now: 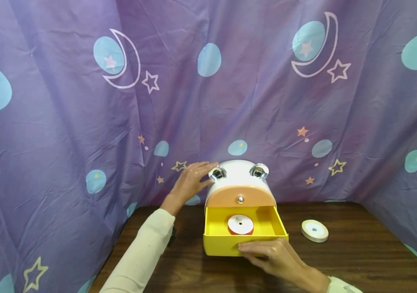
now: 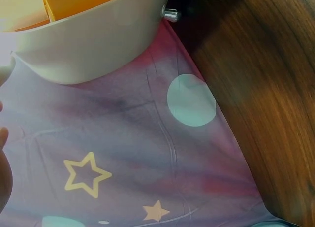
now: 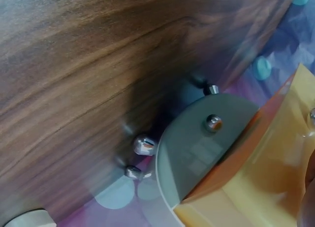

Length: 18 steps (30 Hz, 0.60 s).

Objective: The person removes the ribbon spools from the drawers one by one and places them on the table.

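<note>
A white box (image 1: pixel 235 175) with a rounded top and two chrome knobs like eyes stands at the back of the table. Its upper peach drawer (image 1: pixel 223 197) is closed and bears a small round knob. The lower yellow drawer (image 1: pixel 217 246) is pulled out, and a white-faced spool with a red edge (image 1: pixel 235 221) lies in it. At the box's upper left side, my left hand (image 1: pixel 192 181) has its fingers and thumb spread by the left chrome knob (image 1: pixel 217 174). My right hand (image 1: pixel 276 257) lays its extended fingers against the yellow drawer's front, thumb lower.
A pale spool (image 1: pixel 308 228) lies flat on the dark wooden table (image 1: pixel 355 240), right of the box. Close behind and on both sides hangs a purple cloth (image 1: pixel 252 114) with moons and stars. Something small and dark (image 1: pixel 172 237) shows beside the left sleeve.
</note>
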Tool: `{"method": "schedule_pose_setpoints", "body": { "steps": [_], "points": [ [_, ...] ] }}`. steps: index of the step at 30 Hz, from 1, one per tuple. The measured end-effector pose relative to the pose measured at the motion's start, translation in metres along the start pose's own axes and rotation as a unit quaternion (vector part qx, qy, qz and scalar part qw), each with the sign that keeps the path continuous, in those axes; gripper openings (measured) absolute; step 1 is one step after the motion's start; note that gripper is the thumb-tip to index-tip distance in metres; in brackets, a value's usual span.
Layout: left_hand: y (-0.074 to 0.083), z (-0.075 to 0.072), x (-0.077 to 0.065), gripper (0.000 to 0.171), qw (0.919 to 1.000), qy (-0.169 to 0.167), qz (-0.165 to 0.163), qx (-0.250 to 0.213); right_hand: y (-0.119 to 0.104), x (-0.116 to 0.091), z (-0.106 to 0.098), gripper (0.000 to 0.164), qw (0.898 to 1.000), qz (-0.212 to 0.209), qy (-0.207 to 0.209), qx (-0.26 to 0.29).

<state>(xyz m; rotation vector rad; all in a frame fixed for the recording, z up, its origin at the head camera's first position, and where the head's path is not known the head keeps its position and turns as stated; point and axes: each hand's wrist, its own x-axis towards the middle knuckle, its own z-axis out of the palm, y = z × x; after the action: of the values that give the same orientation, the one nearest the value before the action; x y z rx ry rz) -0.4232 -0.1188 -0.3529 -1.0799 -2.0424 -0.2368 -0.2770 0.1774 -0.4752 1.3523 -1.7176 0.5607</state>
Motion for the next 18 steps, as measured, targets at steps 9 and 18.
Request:
{"method": "schedule_pose_setpoints", "body": {
  "steps": [9,18],
  "points": [
    [0.000,-0.001,0.002,0.064,1.0000,0.001,-0.001,-0.003,0.000,0.030,-0.010,0.024,0.999,0.038,0.022,0.005],
    [0.000,0.000,0.000,0.065,0.9999,0.007,0.007,-0.003,0.018,0.058,-0.025,0.033,0.973,0.211,-0.055,-0.080]
  ]
}}
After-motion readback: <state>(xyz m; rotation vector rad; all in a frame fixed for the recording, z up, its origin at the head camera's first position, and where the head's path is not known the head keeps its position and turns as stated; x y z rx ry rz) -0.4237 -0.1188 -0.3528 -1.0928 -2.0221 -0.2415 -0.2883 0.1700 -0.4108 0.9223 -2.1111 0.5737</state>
